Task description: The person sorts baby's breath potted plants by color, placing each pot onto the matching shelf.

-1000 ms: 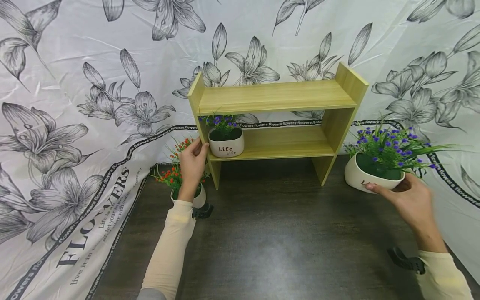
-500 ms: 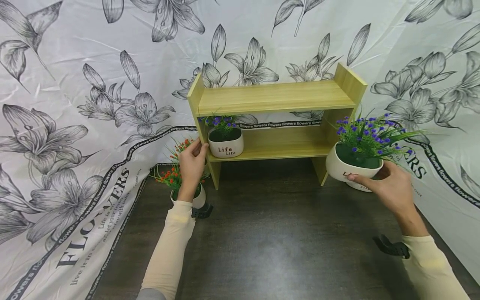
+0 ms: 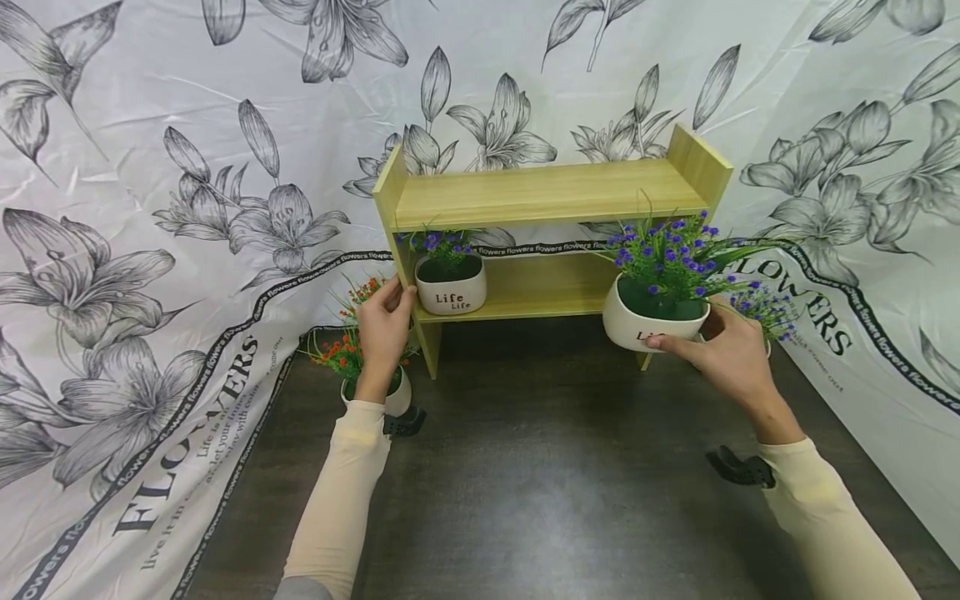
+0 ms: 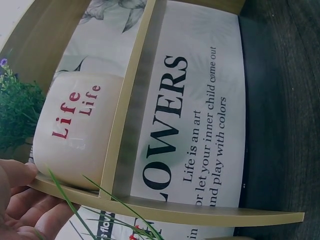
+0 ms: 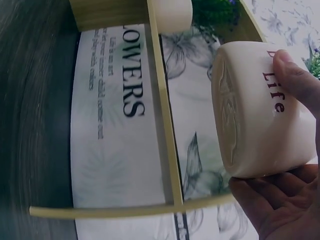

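Note:
My right hand (image 3: 731, 358) holds a white oval flowerpot (image 3: 628, 327) with purple flowers, its thumb over the lettering on the front. This pot is raised before the right end of a two-tier wooden shelf (image 3: 543, 198). From the right wrist view, the pot's bare underside (image 5: 228, 112) shows, with fingers curled along its side. At the shelf's left side panel, my left hand (image 3: 382, 333) grips the front edge between thumb and fingers. Close by the thumb, a second white "Life" flowerpot (image 3: 452, 296) with purple flowers sits at the left end of the lower tier.
Behind my left wrist, a pot with orange-red flowers (image 3: 345, 354) stands on the dark table (image 3: 517, 467). Another purple-flowered plant (image 3: 768, 310) stands right of the shelf, partly hidden by my right hand. Flower-printed cloth (image 3: 285, 150) hangs behind and along both sides.
My right hand has carried the flowerpot leftward and slightly up, from right of the shelf to before its right end. The purple-flowered plant behind has come into sight. My left hand stays put.

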`<state>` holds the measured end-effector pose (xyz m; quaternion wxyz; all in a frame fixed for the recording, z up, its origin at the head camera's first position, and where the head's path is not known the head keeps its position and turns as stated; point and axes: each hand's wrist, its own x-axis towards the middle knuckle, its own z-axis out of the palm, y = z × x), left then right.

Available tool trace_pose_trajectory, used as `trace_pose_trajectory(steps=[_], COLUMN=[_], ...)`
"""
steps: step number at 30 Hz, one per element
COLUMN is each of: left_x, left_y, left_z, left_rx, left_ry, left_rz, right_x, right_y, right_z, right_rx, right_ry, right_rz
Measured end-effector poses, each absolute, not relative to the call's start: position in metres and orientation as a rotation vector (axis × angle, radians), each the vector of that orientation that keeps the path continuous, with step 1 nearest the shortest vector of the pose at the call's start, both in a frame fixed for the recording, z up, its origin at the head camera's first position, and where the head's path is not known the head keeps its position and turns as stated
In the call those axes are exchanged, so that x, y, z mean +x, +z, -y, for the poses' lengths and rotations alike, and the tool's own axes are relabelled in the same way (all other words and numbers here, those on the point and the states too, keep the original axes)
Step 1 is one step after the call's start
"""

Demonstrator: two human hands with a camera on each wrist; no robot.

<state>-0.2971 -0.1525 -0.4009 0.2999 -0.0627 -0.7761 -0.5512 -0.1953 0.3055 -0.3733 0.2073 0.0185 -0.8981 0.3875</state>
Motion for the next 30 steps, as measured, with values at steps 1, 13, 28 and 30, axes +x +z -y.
trace_pose_trajectory(steps=[1, 13, 28, 30], left_x=[-0.298, -0.3, -0.3, -0.301], left_y=[-0.401, -0.403, -0.403, -0.404], left_z=[0.153, 0.152, 0.152, 0.152], left_rx=[-0.167, -0.157, -0.151, -0.155], left_ry=[-1.46, -1.457, -1.454, -1.447], left_rz=[2.06, 2.041, 2.051, 2.048], right_x=[-0.197, -0.22, -0.25, -0.255], right_y=[-0.372, -0.366, -0.365, -0.365], right_z=[-0.302, -0.263, -0.223, -0.218], right_rx=[0.05, 0.198, 0.337, 0.369], right_ry=[1.085, 1.141, 1.299, 1.323], right_rz=[2.505, 2.523, 2.495, 2.48])
